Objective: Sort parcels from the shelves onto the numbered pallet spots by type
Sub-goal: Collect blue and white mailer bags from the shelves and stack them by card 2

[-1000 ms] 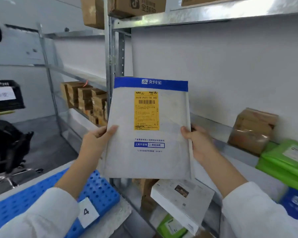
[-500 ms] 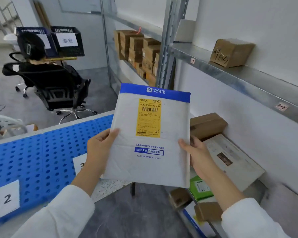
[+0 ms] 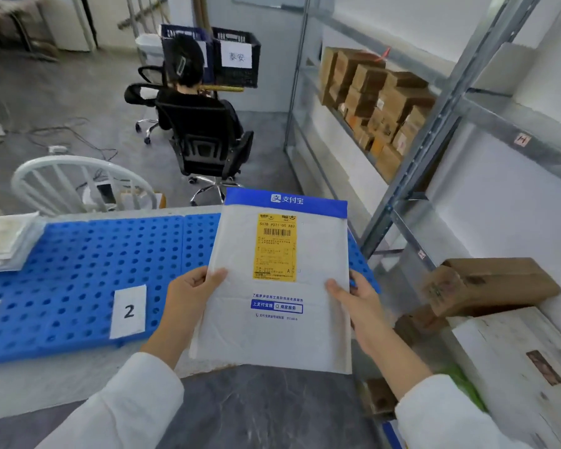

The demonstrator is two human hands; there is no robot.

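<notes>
I hold a white padded mailer (image 3: 311,335) with a blue top band and a yellow label upright in front of me. My left hand (image 3: 191,293) grips its left edge and my right hand (image 3: 353,296) grips its right edge. Behind and to the left of it lies the blue perforated pallet (image 3: 78,264), with a white card marked 2 (image 3: 128,311) on it. The mailer hides the pallet's right part. A stack of white parcels (image 3: 4,241) rests on the pallet's far left.
Metal shelving (image 3: 434,134) runs along the right, with brown boxes (image 3: 376,98) stacked further back and a brown box (image 3: 486,286) and a white flat parcel (image 3: 515,367) on the low shelf near me. A person sits in a black office chair (image 3: 204,140) ahead. A white chair (image 3: 78,179) stands beyond the pallet.
My view has swung left and down from the shelves toward the pallet. The mailer stays held in both hands and now sits over the pallet's right end, with card 2 close.
</notes>
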